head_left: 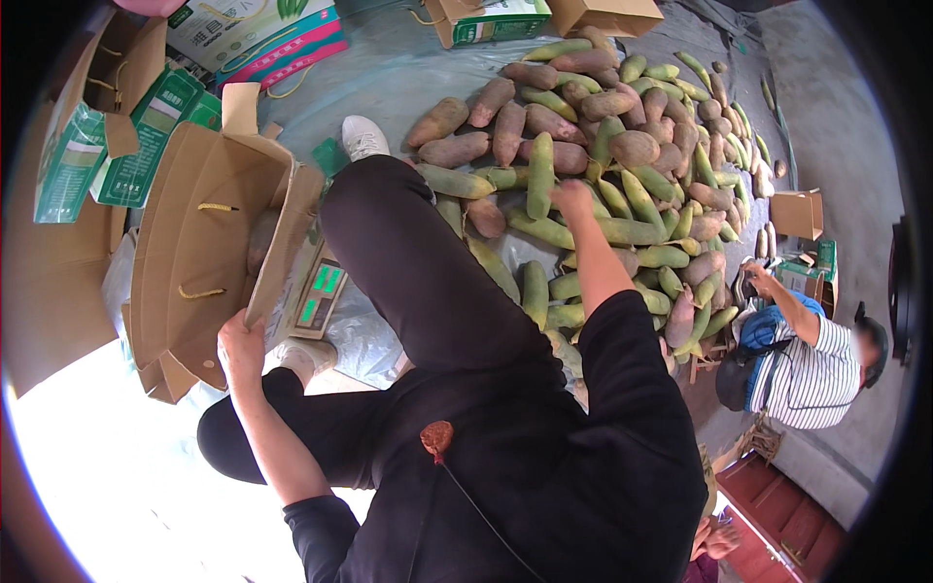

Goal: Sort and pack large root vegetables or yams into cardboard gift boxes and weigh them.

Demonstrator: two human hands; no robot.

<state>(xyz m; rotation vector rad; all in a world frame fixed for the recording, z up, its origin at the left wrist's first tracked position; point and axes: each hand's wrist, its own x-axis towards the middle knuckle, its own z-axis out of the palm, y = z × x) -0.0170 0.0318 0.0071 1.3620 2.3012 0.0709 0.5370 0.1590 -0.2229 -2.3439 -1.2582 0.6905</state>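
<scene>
My left hand [241, 342] grips the near edge of an open cardboard box [185, 257], fingers closed on its raised flap. Yellow cord handles show on the box wall, and a muddy root vegetable [260, 241] lies partly hidden inside. At the pile, my right hand [573, 199] is closed against the side of a long green radish [540, 175]; its fingertips are partly hidden. Around it are many green radishes [622, 231] and muddy reddish-brown root vegetables [635, 148]. A scale [316, 296] with lit green digits sits beside the box, between it and my leg.
Green printed cartons [146, 136] stand at the left, and a white, green and pink carton [255, 39] at the back. More open boxes [607, 14] lie beyond the pile. At the right a person in a striped shirt [805, 374] works beside a small box [797, 212].
</scene>
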